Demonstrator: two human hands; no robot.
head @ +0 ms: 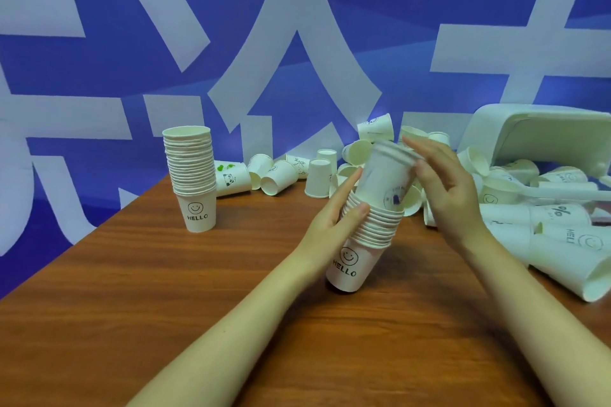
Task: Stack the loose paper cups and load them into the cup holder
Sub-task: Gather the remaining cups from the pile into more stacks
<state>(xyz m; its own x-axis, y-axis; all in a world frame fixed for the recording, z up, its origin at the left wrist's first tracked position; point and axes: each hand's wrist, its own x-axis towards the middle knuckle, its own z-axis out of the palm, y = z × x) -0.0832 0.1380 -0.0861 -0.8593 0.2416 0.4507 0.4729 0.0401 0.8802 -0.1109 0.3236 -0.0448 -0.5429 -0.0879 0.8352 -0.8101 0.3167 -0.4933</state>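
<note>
The tilted HELLO cup stack is gripped by the left hand for steadying, while a blurred cup is pressed in by the right hand's straight fingers.

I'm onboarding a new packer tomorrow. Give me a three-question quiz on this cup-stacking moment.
1. True or false: the finished stack at the table's left stands upright, untouched by either hand.
2. Which hand grips the rims of the stack being built? A) left hand B) right hand
3. Fill in: the bottom cup of both stacks reads ____.

Key: 1 true; 2 A, while the right hand is on the top cups going in; 3 HELLO.
</note>
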